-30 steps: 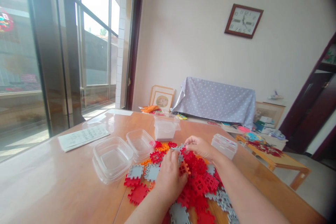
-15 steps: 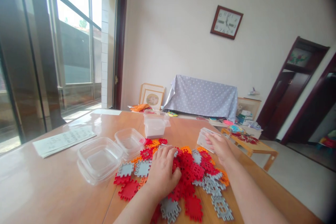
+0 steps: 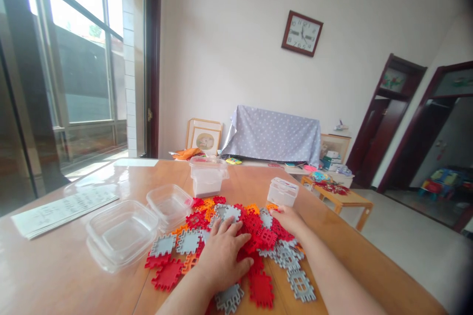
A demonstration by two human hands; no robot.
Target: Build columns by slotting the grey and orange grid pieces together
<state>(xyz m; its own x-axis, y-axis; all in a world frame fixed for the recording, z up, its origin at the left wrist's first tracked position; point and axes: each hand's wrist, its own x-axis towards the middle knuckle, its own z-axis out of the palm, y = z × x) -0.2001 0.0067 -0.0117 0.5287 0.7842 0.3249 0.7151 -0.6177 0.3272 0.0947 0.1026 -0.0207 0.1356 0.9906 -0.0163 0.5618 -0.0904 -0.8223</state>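
A pile of flat plastic interlocking tiles in red, grey and orange (image 3: 260,288) is spread over the wooden table in front of me. My left hand (image 3: 226,251) lies on the middle of it, fingers spread, next to grey tiles (image 3: 188,241). At the pile's right edge, my right hand (image 3: 290,220) reaches down with its fingers bent together beside an orange tile (image 3: 272,206). What lies under those fingers is hidden. Just beyond that hand stands a small clear lidded box (image 3: 282,193), apart from it.
Two clear open tubs (image 3: 121,231) sit left of the pile, and clear stacked containers (image 3: 207,182) stand behind it. Sheets of written paper (image 3: 64,209) lie at the left of the table (image 3: 55,275). A low wooden bench (image 3: 343,200) stands beyond its right side.
My right hand has let go of the small clear box, which now stands upright, and has come down to the pile's edge. My left hand's fingers have spread. The view has swung right.
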